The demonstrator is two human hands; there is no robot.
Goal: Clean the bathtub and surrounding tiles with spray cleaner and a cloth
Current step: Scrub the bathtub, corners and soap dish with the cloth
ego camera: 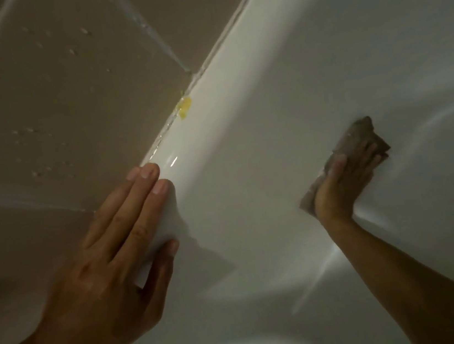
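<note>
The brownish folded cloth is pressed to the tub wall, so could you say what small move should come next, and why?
Probably slide the brownish folded cloth under the right hand up toward the yellow blob on the white bathtub rim. That spot and the wet streak below it look unwiped, while the left hand braces flat on the rim.

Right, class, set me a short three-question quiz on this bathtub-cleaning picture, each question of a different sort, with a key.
1. True or false: the cloth is pressed against the tiles.
2. Multiple choice: the left hand is (A) gripping a spray bottle, (B) resting flat on the bathtub rim, (C) holding the cloth.
3. Fill the gap: the small blob at the seam where rim meets tiles is coloured ____.

Key
1. False: the right hand presses it on the tub's inner wall.
2. B
3. Yellow
</note>
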